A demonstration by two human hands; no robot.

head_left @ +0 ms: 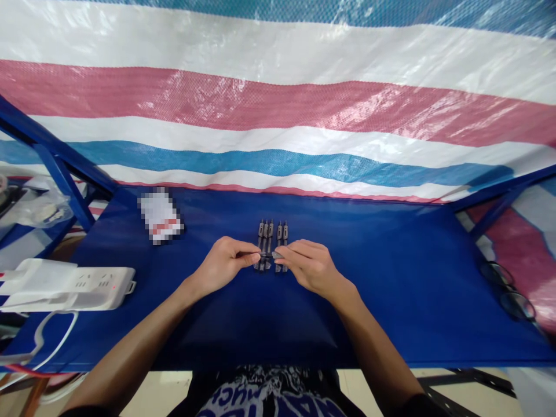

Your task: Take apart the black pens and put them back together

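Several slim dark metal tools, shaped like drill bits or pens, lie side by side on the blue table, with a left group (pixel 266 229) of three and a right group (pixel 282 231) of two. My left hand (pixel 226 262) pinches a thin dark piece (pixel 264 255) between thumb and forefinger, just over the left group. Facing it, my right hand (pixel 311 264) grips a small grey piece (pixel 277 255) in its fingertips, over the right group. The two pieces almost meet; whether they are joined I cannot tell. My fingers cover parts of the tools.
On the left a white power strip (pixel 104 288) with plugs and cables lies on the blue table (pixel 403 278). A blurred-out white and red pack (pixel 160 215) sits at the back left. Glasses (pixel 512 292) rest at the right edge. Striped sheeting (pixel 278 104) hangs behind.
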